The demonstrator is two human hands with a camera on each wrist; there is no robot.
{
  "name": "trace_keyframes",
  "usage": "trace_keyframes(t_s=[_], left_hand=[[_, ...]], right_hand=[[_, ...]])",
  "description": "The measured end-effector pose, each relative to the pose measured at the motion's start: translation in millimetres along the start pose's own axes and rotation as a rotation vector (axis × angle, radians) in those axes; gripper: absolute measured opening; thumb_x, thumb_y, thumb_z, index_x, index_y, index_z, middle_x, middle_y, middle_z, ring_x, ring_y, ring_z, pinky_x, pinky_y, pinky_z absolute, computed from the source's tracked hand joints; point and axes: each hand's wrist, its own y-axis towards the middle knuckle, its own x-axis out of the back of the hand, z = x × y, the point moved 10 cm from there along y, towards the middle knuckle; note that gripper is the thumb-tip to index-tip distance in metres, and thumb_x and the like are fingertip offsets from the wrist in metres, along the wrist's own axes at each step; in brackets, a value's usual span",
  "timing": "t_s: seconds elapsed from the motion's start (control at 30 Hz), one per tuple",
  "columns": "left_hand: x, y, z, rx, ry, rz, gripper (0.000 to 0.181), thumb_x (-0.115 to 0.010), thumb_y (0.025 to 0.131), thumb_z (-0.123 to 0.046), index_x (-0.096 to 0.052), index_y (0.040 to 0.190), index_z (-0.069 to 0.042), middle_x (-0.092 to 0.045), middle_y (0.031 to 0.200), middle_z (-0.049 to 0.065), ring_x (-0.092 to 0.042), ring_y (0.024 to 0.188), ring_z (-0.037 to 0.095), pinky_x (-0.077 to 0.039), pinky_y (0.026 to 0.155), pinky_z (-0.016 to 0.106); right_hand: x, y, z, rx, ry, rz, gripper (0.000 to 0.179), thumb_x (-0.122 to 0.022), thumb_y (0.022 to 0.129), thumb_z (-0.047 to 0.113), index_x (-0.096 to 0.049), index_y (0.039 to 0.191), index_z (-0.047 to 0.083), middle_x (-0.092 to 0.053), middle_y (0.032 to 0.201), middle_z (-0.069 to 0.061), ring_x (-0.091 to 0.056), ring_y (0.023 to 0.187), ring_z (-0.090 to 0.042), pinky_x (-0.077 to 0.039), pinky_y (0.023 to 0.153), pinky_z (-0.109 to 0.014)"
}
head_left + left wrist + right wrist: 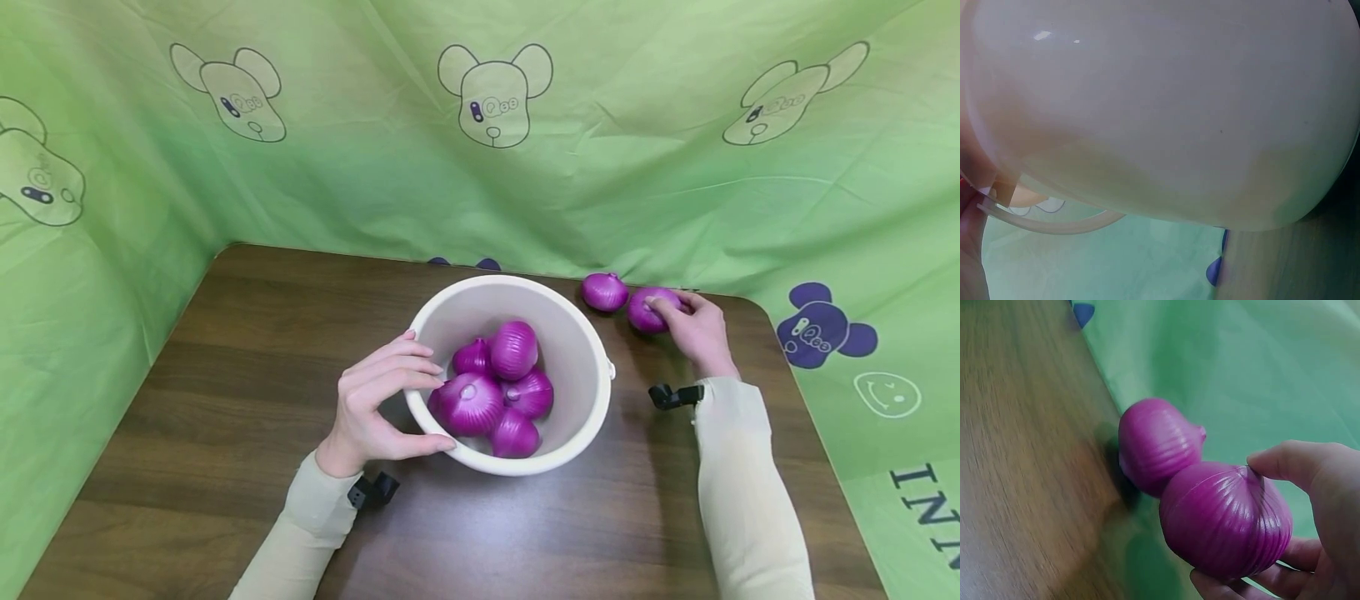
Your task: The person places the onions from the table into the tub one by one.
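A white bucket stands mid-table with several purple onions inside. At its left rim is my left hand, thumb outside along the near edge and fingers over the rim, gripping it. The bucket's smooth wall fills most of the left wrist view. Near the table's back right, my right hand holds an onion between thumb and curled fingers. Just left of that onion lies another onion, overlapped by the held one in the right wrist view.
A brown wooden table carries everything. Green printed cloth hangs right behind its back edge and along both sides. The bucket's curved handle shows on its far side in the left wrist view.
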Motion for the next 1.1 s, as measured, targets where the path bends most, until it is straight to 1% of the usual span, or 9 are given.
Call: trace_keyframes(t_s=[0.17, 0.3, 0.37, 0.43, 0.53, 0.63, 0.87, 1.0, 1.1], left_hand=[[0.3, -0.2, 0.2, 0.001, 0.002, -0.002, 0.052, -0.090, 0.073, -0.047, -0.076, 0.088, 0.001, -0.074, 0.086, 0.013, -0.070, 0.087, 0.032, -0.053, 0.099, 0.056], [0.8, -0.2, -0.3, -0.004, 0.009, -0.004, 0.052, -0.090, 0.073, -0.047, -0.076, 0.088, 0.001, -0.074, 0.086, 0.013, -0.070, 0.088, 0.033, -0.053, 0.099, 0.056], [1.1, -0.1, -0.5, -0.005, 0.012, -0.004, 0.052, -0.090, 0.072, -0.047, -0.076, 0.088, 0.001, -0.074, 0.086, 0.013, -0.070, 0.088, 0.033, -0.053, 0.099, 0.056], [1.2, 0.0, -0.6, -0.006, 0.014, -0.004, 0.052, -0.090, 0.073, -0.047, -0.076, 0.088, 0.001, -0.074, 0.087, 0.013, -0.070, 0.088, 0.033, -0.053, 0.099, 0.055], [1.2, 0.8, -0.8, -0.007, 0.013, -0.005, 0.052, -0.090, 0.073, -0.046, -0.076, 0.088, 0.001, -0.074, 0.086, 0.013, -0.070, 0.087, 0.033, -0.053, 0.099, 0.056], [1.3, 1.4, -0.8, -0.009, 0.012, -0.006, 0.052, -0.090, 0.073, -0.046, -0.075, 0.087, 0.002, -0.074, 0.086, 0.013, -0.070, 0.087, 0.033, -0.053, 0.099, 0.056], [0.8, 1.3, -0.3, -0.006, 0.010, -0.005, 0.052, -0.090, 0.073, -0.046, -0.075, 0.087, 0.001, -0.074, 0.086, 0.013, -0.070, 0.087, 0.033, -0.053, 0.099, 0.056], [0.5, 1.1, -0.6, -0.008, 0.010, -0.004, 0.052, -0.090, 0.073, -0.047, -0.075, 0.087, 0.001, -0.074, 0.086, 0.013, -0.070, 0.087, 0.033, -0.054, 0.098, 0.056], [0.4, 0.7, -0.6, -0.008, 0.011, -0.003, 0.052, -0.090, 0.073, -0.047, -0.075, 0.087, 0.001, -0.074, 0.086, 0.013, -0.070, 0.087, 0.033, -0.054, 0.098, 0.056]], right_hand=[[-2.3, -5.7, 7.6, 0.022, 0.018, 0.001, 0.077, -0.068, 0.094, 0.051, -0.048, 0.149, 0.001, -0.053, 0.139, -0.020, -0.050, 0.119, -0.024, -0.044, 0.092, -0.024], [-2.6, -10.9, 14.3, 0.031, 0.021, -0.001, 0.077, -0.069, 0.093, 0.052, -0.049, 0.148, 0.001, -0.054, 0.135, -0.017, -0.052, 0.113, -0.019, -0.044, 0.088, -0.021], [-2.2, -13.6, 18.2, 0.037, 0.033, -0.002, 0.076, -0.070, 0.093, 0.051, -0.051, 0.147, 0.002, -0.056, 0.131, -0.014, -0.053, 0.109, -0.016, -0.045, 0.086, -0.019], [-2.3, -16.1, 22.6, 0.050, 0.053, 0.005, 0.074, -0.071, 0.093, 0.049, -0.051, 0.146, 0.001, -0.057, 0.126, -0.011, -0.055, 0.103, -0.012, -0.047, 0.083, -0.016], [-2.7, -20.4, 29.7, 0.064, 0.087, 0.019, 0.074, -0.072, 0.093, 0.047, -0.050, 0.147, 0.001, -0.057, 0.124, -0.009, -0.057, 0.100, -0.008, -0.050, 0.081, -0.012], [-3.0, -24.2, 36.3, 0.077, 0.101, 0.023, 0.077, -0.072, 0.093, 0.048, -0.048, 0.149, 0.002, -0.056, 0.129, -0.012, -0.058, 0.103, -0.008, -0.050, 0.082, -0.011], [-1.7, -32.6, 49.7, 0.110, 0.107, -0.005, 0.073, -0.073, 0.093, 0.047, -0.051, 0.149, 0.006, -0.056, 0.138, -0.017, -0.058, 0.113, -0.012, -0.049, 0.087, -0.014], [-0.7, -39.6, 58.3, 0.138, 0.115, -0.018, 0.070, -0.074, 0.093, 0.045, -0.053, 0.147, 0.007, -0.056, 0.137, -0.015, -0.059, 0.116, -0.013, -0.049, 0.088, -0.014], [-0.3, -45.5, 64.9, 0.155, 0.141, -0.024, 0.067, -0.075, 0.093, 0.043, -0.054, 0.147, 0.008, -0.058, 0.133, -0.011, -0.059, 0.115, -0.012, -0.049, 0.087, -0.013]])
